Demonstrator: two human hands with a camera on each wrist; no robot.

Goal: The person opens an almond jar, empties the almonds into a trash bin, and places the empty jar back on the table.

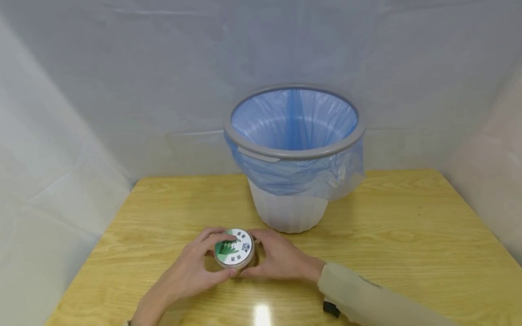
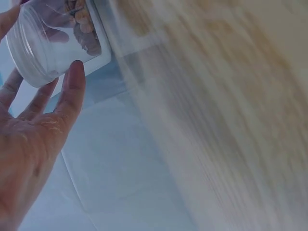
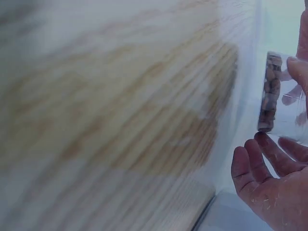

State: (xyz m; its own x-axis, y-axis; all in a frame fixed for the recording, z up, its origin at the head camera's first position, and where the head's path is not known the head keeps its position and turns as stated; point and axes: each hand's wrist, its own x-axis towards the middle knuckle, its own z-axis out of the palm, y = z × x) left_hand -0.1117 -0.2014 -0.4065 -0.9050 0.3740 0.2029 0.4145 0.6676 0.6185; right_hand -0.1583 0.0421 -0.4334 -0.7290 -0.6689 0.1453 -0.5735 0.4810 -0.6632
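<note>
Jar (image 2: 62,49), its label (image 1: 235,246) too small to read; left fingers (image 1: 218,238) and right fingers (image 1: 255,271) hold it.

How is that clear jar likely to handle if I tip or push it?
The clear jar is probably light for its size, since the brown pieces fill only its bottom. Those pieces look loose, so they may shift when it tilts. Its smooth, round wall suggests it could roll if laid sideways.

4 dark characters (image 1: 239,234) on the jar lid (image 1: 238,248), too small to read.
</note>
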